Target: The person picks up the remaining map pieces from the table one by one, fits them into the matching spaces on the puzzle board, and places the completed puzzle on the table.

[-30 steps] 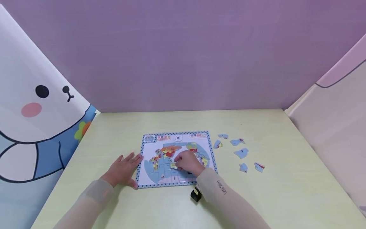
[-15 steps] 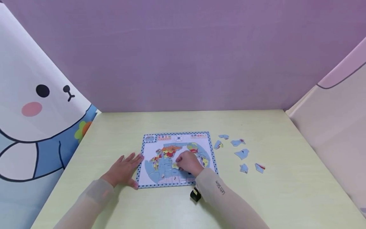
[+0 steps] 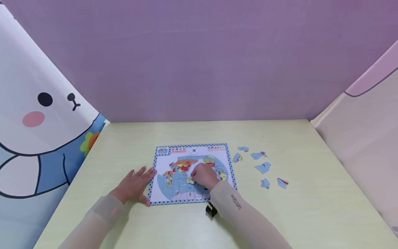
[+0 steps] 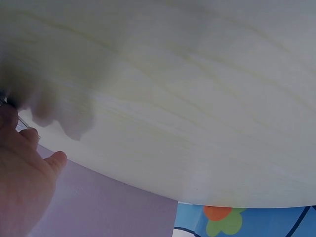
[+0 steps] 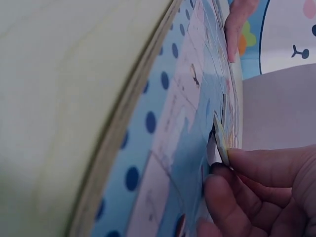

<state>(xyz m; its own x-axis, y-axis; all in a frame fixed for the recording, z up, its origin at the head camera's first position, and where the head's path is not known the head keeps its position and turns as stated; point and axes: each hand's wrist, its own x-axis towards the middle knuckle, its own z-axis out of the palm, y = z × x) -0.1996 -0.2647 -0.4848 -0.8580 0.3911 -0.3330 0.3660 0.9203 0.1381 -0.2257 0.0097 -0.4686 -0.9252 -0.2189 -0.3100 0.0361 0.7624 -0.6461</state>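
1. Left hand (image 3: 133,185): fingers spread, touching the puzzle board (image 3: 163,162).
2. Right hand (image 3: 206,175): pinching a tilted puzzle piece (image 5: 221,142) at the board's surface.
3. Loose pieces (image 3: 263,167): on the counter (image 3: 311,207), right of the right hand.

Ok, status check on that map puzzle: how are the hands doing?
Right hand pinching a tilted puzzle piece at the board. Left hand spread at the board's left edge. Loose pieces off to the right, seemingly out of the way.

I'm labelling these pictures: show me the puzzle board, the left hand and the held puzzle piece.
Puzzle board (image 3: 180,201), head view, dotted near border.
Left hand (image 3: 133,185), head view, back of it.
Held puzzle piece (image 5: 222,141), right wrist view, its visible side.
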